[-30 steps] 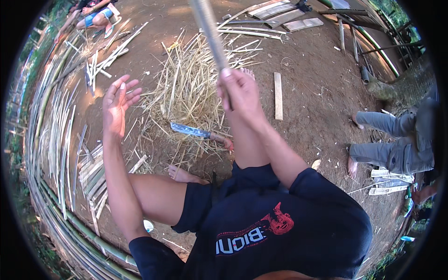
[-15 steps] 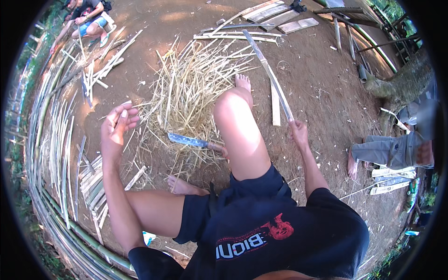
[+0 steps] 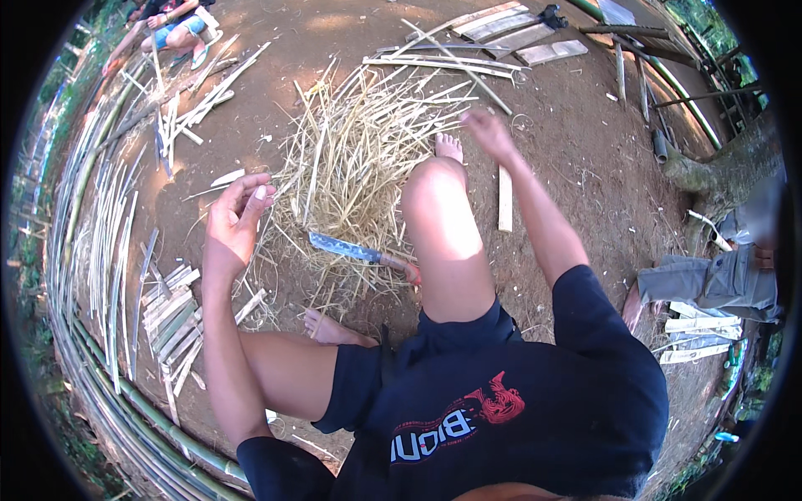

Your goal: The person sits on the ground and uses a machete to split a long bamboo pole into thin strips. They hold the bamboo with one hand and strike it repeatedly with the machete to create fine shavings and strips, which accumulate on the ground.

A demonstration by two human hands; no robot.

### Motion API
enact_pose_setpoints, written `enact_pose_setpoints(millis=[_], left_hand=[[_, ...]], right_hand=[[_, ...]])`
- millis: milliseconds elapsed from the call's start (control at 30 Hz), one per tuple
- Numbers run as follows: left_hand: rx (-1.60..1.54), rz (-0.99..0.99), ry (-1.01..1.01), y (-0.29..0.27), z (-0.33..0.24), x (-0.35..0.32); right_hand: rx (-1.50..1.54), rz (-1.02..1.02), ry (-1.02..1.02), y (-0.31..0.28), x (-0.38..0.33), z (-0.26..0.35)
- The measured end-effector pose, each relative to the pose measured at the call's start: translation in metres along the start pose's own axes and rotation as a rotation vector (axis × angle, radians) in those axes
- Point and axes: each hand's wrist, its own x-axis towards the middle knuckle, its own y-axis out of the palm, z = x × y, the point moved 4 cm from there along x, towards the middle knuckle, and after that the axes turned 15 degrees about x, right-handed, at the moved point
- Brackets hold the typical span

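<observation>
My left hand (image 3: pixel 234 221) is raised left of the pile of pale shavings (image 3: pixel 355 154), its fingers loosely bent and apart with nothing seen in them. My right hand (image 3: pixel 487 138) reaches forward past my raised knee, slightly blurred and holding nothing visible. Just beyond it, a long thin bamboo strip (image 3: pixel 458 67) lies slanting across other strips, its near end close to my fingers but apart from them. A machete (image 3: pixel 344 248) with a wooden handle rests on the shavings between my legs, touched by neither hand.
Cut bamboo pieces (image 3: pixel 174 319) lie by my left thigh, with long thin strips (image 3: pixel 109 242) farther left. Flat boards (image 3: pixel 510 37) lie at the far side. A person (image 3: pixel 180 33) crouches far left; another person's trousered leg (image 3: pixel 702 280) is at right, near a tree trunk (image 3: pixel 727 159).
My right hand has moved forward and let go of the long bamboo strip, which now lies on the far strips. My left hand has shifted slightly right, its fingers bending more.
</observation>
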Motion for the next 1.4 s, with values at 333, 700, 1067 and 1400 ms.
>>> enact_pose_setpoints(millis=[333, 700, 1067, 1400], left_hand=[[0.329, 0.084, 0.094, -0.001, -0.019, -0.001], [0.437, 0.207, 0.203, 0.002, -0.039, 0.004], [0.644, 0.47, 0.253, 0.047, -0.051, 0.003], [0.604, 0.326, 0.228, 0.026, -0.027, -0.002]], right_hand=[[0.59, 0.062, 0.282, 0.058, -0.098, -0.035], [0.446, 0.177, 0.056, 0.062, -0.179, 0.085], [-0.151, 0.348, -0.199, 0.1, -0.256, 0.148], [-0.491, 1.238, -0.43, 0.167, -0.227, 0.191]])
